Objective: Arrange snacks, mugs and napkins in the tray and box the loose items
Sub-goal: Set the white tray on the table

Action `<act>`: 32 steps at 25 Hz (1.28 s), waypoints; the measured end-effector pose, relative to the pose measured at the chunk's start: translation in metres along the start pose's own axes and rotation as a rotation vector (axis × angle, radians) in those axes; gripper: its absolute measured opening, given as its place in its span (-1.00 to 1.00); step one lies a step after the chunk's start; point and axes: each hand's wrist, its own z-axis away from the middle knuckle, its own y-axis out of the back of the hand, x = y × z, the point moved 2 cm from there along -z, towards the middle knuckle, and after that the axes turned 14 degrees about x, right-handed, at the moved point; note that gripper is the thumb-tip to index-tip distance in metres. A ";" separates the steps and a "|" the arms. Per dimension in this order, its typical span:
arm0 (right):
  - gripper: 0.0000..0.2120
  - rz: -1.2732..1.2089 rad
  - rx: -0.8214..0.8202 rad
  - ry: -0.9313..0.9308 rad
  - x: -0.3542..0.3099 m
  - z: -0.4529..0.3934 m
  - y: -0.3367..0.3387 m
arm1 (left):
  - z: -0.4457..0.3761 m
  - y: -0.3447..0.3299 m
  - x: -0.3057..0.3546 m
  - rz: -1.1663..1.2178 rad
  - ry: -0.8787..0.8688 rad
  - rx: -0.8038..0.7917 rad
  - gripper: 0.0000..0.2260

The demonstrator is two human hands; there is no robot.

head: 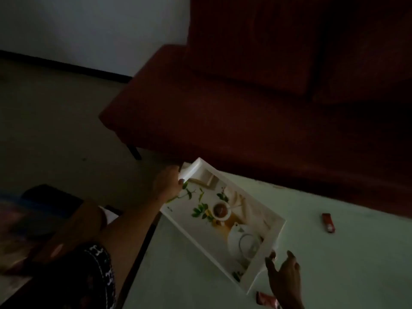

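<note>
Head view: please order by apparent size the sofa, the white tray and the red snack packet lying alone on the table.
1. Sofa, by far the largest.
2. White tray, held by the left hand.
3. Red snack packet, smallest.

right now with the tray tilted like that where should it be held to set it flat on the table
Grip the tray by its two short end walls, one hand per end. The left hand already clasps the far end from outside; the right hand, open beside the near end, should close on that wall from the right.
</note>
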 end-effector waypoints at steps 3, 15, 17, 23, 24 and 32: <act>-0.36 -0.025 0.044 -0.052 0.014 -0.013 -0.023 | -0.026 -0.035 -0.020 -0.076 0.071 -0.040 -0.55; -0.58 -0.179 -0.028 -0.124 0.030 -0.051 -0.007 | 0.007 -0.052 -0.057 0.434 0.599 -0.006 -0.68; -0.60 -0.121 -0.069 -0.068 0.028 -0.062 0.013 | 0.046 -0.047 -0.064 0.506 0.681 0.008 -0.65; -0.63 -0.034 -0.146 0.037 0.032 -0.080 0.032 | 0.112 -0.051 -0.069 0.571 0.798 0.150 -0.66; -0.63 -0.032 -0.145 0.041 0.035 -0.081 0.031 | 0.115 -0.052 -0.068 0.573 0.801 0.154 -0.66; -0.60 -0.048 -0.095 0.046 0.047 -0.084 0.023 | 0.126 -0.060 -0.059 0.572 0.743 0.197 -0.62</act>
